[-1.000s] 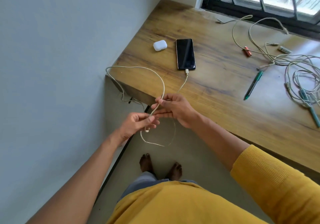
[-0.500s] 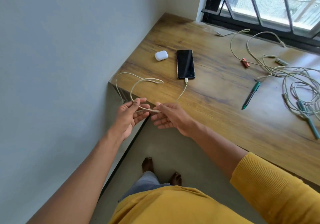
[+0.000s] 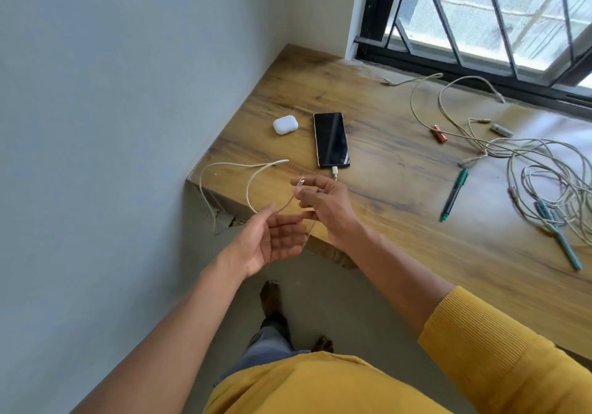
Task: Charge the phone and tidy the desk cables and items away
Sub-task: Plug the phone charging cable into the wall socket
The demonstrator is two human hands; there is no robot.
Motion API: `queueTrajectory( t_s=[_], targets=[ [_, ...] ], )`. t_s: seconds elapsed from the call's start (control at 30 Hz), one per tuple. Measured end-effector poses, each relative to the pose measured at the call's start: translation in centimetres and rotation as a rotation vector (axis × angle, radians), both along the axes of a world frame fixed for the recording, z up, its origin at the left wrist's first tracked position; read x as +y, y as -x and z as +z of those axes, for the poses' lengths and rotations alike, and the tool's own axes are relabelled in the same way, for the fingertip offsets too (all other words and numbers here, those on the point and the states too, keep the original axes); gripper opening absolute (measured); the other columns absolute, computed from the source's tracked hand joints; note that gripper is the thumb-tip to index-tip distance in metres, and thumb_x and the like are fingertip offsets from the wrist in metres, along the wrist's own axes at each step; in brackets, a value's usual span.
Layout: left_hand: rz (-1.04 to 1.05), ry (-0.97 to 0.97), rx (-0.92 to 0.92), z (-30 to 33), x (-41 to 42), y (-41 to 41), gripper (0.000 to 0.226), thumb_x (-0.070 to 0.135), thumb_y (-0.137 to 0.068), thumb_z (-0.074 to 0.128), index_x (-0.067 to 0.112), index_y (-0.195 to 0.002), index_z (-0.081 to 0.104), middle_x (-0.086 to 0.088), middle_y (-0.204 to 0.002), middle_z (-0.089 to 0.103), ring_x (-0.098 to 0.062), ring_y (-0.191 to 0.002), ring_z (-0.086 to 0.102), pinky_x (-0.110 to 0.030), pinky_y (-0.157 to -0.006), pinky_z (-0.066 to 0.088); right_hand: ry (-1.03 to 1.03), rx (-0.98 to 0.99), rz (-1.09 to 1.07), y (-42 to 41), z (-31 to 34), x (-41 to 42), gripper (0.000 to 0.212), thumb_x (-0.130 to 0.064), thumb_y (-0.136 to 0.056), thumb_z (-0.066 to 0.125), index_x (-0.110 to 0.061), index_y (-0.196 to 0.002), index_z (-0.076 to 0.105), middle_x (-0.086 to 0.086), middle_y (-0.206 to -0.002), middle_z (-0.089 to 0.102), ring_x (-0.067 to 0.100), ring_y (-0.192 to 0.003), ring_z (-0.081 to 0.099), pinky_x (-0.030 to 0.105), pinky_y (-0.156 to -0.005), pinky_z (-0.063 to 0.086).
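Both hands have risen toward the desk's (image 3: 400, 189) front-left corner, right hand (image 3: 323, 202) pinching the charging cable (image 3: 253, 186), left hand (image 3: 272, 240) fingers apart under it; tugging could unplug the phone (image 3: 331, 139).

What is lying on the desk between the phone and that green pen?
Nothing: in the head view, the desk is bare wood from the phone across to the green pen. The cable tangle lies beyond the pen.
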State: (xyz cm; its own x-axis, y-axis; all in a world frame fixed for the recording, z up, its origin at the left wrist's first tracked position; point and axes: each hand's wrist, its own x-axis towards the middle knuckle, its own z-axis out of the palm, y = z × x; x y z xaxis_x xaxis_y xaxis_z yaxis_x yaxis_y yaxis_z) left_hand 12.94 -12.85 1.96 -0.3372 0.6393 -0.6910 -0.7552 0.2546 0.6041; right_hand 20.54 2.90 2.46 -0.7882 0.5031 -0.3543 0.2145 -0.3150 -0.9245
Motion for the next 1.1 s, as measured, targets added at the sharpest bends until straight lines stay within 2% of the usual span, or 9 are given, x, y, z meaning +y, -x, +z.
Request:
queueTrajectory(
  t_s=[0.1, 0.2, 0.33, 0.4, 0.47, 0.6, 0.73, 0.9, 1.1],
  targets=[
    [-0.323, -0.025, 0.081, 1.1, -0.4, 3.6, 0.085, 0.072, -0.101, 0.038, -0.002, -0.106, 0.079, -0.024, -0.103, 0.078, -0.035, -0.098, 0.076, -0.030, -0.063, 0.060, -0.064, -0.040, -0.042, 1.9, -0.2, 1.2, 0.012, -0.011, -0.099, 0.071, -0.019, -0.104, 0.077, 0.008, -0.084, 0.055, 0.018, -0.081, 0.057, 0.037, -0.076, 0.053],
    [-0.462, -0.126, 0.150, 3.4, 0.2, 8.1, 0.067, 0.064, -0.095, 0.054, 0.002, -0.089, 0.081, -0.018, -0.083, 0.078, -0.032, -0.084, 0.078, -0.022, -0.051, 0.050, -0.151, -0.075, -0.090, 4.3, -0.1, 2.3, 0.014, -0.008, -0.099, 0.068, -0.020, -0.099, 0.076, 0.009, -0.082, 0.060, 0.023, -0.080, 0.055, 0.042, -0.076, 0.051],
    [-0.343, -0.125, 0.393, 5.9, 3.1, 13.0, 0.042, 0.048, -0.093, 0.069, 0.009, -0.077, 0.074, -0.013, -0.073, 0.070, -0.027, -0.069, 0.071, -0.024, -0.050, 0.041, -0.319, -0.167, -0.120, 7.8, -0.4, 3.4, 0.012, -0.015, -0.097, 0.068, -0.024, -0.101, 0.075, 0.005, -0.088, 0.075, 0.017, -0.079, 0.067, 0.048, -0.080, 0.061],
    [-0.223, -0.080, 0.545, 6.2, 5.2, 14.6, 0.038, 0.044, -0.098, 0.072, 0.013, -0.075, 0.071, -0.009, -0.070, 0.066, -0.020, -0.064, 0.065, -0.025, -0.052, 0.039, -0.383, -0.200, -0.130, 9.2, -0.5, 3.8, 0.016, -0.013, -0.096, 0.069, -0.022, -0.107, 0.074, 0.001, -0.085, 0.073, 0.014, -0.076, 0.064, 0.039, -0.070, 0.057],
    [-0.107, 0.026, 0.778, 5.5, 7.4, 15.8, 0.032, 0.038, -0.098, 0.075, 0.013, -0.078, 0.074, -0.004, -0.069, 0.069, -0.014, -0.063, 0.065, -0.026, -0.055, 0.044, -0.429, -0.216, -0.162, 10.3, -0.4, 4.2, 0.019, -0.013, -0.096, 0.072, -0.019, -0.114, 0.072, 0.000, -0.087, 0.073, 0.014, -0.078, 0.067, 0.035, -0.070, 0.058],
    [-0.110, 0.267, 1.302, 2.9, 10.9, 17.6, 0.013, 0.033, -0.092, 0.080, 0.022, -0.100, 0.080, 0.011, -0.097, 0.077, -0.007, -0.090, 0.069, -0.022, -0.079, 0.053, -0.546, -0.272, -0.209, 12.3, -1.0, 4.9, 0.006, -0.018, -0.092, 0.078, -0.018, -0.097, 0.075, -0.003, -0.087, 0.073, 0.015, -0.085, 0.072, 0.039, -0.079, 0.062],
    [-0.328, 0.364, 1.566, -0.1, 13.1, 19.9, 0.032, 0.028, -0.088, 0.081, 0.025, -0.120, 0.076, 0.002, -0.126, 0.072, -0.022, -0.120, 0.063, -0.037, -0.103, 0.049, -0.680, -0.385, -0.213, 14.0, -1.7, 5.5, 0.003, -0.019, -0.088, 0.077, -0.017, -0.087, 0.076, -0.005, -0.081, 0.073, 0.014, -0.079, 0.069, 0.036, -0.075, 0.059],
    [-0.495, 0.312, 1.588, -1.7, 14.3, 21.5, 0.050, 0.020, -0.085, 0.081, 0.017, -0.135, 0.072, -0.003, -0.140, 0.067, -0.024, -0.128, 0.061, -0.033, -0.104, 0.047, -0.750, -0.466, -0.177, 15.1, -2.2, 6.0, 0.010, -0.019, -0.091, 0.074, -0.015, -0.082, 0.074, -0.002, -0.076, 0.069, 0.013, -0.072, 0.064, 0.029, -0.061, 0.047],
    [-0.439, 0.253, 1.558, -2.5, 14.8, 22.3, 0.046, 0.019, -0.086, 0.080, 0.023, -0.132, 0.074, 0.001, -0.135, 0.072, -0.019, -0.125, 0.064, -0.022, -0.097, 0.041, -0.808, -0.526, -0.163, 16.2, -3.1, 6.2, 0.011, -0.019, -0.094, 0.073, -0.014, -0.084, 0.075, 0.000, -0.079, 0.069, 0.019, -0.077, 0.065, 0.039, -0.071, 0.059]
  ],
)
